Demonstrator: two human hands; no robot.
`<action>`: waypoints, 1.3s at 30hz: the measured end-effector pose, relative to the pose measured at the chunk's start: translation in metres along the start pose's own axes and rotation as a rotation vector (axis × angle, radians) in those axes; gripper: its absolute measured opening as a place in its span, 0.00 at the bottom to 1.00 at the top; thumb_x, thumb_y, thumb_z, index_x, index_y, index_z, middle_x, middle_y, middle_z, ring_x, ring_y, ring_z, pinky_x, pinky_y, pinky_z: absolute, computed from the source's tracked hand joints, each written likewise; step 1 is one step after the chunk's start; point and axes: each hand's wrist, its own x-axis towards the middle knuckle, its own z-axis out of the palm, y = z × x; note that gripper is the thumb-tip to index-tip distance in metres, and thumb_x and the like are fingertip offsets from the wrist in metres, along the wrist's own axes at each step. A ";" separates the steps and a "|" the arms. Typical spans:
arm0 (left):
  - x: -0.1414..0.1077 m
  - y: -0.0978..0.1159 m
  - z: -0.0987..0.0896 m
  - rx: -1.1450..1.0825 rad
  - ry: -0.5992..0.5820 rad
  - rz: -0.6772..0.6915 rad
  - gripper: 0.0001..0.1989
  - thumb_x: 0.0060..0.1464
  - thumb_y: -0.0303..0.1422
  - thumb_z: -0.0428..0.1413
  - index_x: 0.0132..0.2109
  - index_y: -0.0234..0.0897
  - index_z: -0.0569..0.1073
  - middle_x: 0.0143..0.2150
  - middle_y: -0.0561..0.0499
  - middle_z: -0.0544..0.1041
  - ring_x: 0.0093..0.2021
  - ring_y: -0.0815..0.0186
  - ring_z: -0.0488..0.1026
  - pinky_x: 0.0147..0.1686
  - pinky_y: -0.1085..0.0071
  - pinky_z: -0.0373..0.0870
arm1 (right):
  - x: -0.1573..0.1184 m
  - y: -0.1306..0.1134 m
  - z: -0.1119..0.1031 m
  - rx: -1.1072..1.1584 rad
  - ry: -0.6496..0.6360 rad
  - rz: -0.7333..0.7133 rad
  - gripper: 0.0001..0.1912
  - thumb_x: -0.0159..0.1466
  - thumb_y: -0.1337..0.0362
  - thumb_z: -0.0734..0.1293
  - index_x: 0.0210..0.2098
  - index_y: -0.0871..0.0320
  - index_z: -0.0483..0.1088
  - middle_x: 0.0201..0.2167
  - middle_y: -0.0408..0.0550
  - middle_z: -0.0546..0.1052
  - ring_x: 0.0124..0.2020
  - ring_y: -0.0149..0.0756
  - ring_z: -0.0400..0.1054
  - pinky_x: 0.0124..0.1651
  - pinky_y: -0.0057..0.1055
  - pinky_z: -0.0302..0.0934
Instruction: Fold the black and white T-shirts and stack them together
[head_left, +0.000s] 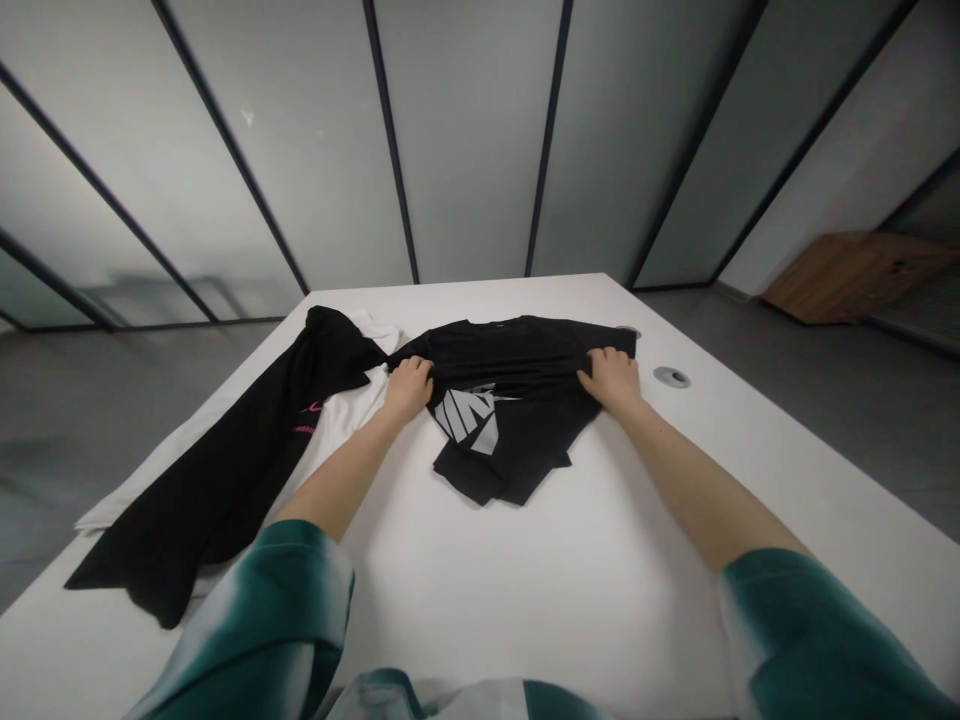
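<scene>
A black T-shirt (pixel 517 350) with a grey-white print lies across the far middle of the white table. Its collar points away from me, its lower part is folded under or bunched, and creases run across between my hands. My left hand (pixel 409 388) is closed on the shirt's left side, near the sleeve. At the opposite side, my right hand (pixel 615 380) grips the cloth beside the right sleeve, thumb toward the middle. The fingertips are partly hidden in the dark fabric.
Left of the shirt, another black garment (pixel 247 450) with pink lettering lies over white garments (pixel 337 420), reaching the table's left edge. A round grey cable grommet (pixel 671 377) sits in the white table (pixel 525 590) at right. Frosted glass panels (pixel 465 130) stand behind; a wooden cabinet (pixel 847 275) is far right.
</scene>
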 end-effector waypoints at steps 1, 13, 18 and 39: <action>-0.001 0.006 -0.002 -0.015 0.000 0.010 0.18 0.64 0.36 0.47 0.55 0.36 0.73 0.56 0.39 0.74 0.58 0.54 0.69 0.57 0.61 0.64 | -0.003 -0.009 -0.003 0.013 -0.027 0.000 0.25 0.69 0.53 0.57 0.55 0.64 0.69 0.53 0.67 0.73 0.56 0.59 0.66 0.57 0.52 0.57; -0.007 -0.004 0.018 -0.003 -0.267 0.095 0.48 0.54 0.59 0.52 0.71 0.33 0.54 0.74 0.36 0.49 0.73 0.48 0.47 0.68 0.53 0.47 | -0.008 -0.008 0.024 0.029 -0.175 -0.323 0.40 0.65 0.39 0.56 0.68 0.58 0.58 0.67 0.58 0.62 0.68 0.56 0.52 0.66 0.50 0.50; -0.002 -0.005 0.002 -0.003 -0.072 0.191 0.29 0.58 0.41 0.54 0.64 0.33 0.66 0.67 0.39 0.65 0.67 0.55 0.61 0.66 0.62 0.55 | 0.003 0.009 0.005 -0.022 -0.025 -0.188 0.30 0.67 0.50 0.59 0.62 0.61 0.66 0.58 0.64 0.71 0.59 0.58 0.64 0.59 0.51 0.58; -0.025 0.031 0.022 0.086 -0.250 0.005 0.37 0.63 0.56 0.36 0.70 0.39 0.57 0.74 0.43 0.52 0.72 0.50 0.49 0.67 0.51 0.49 | -0.033 -0.005 -0.005 0.055 -0.144 0.139 0.25 0.68 0.52 0.55 0.43 0.62 0.77 0.47 0.64 0.77 0.48 0.55 0.71 0.47 0.44 0.63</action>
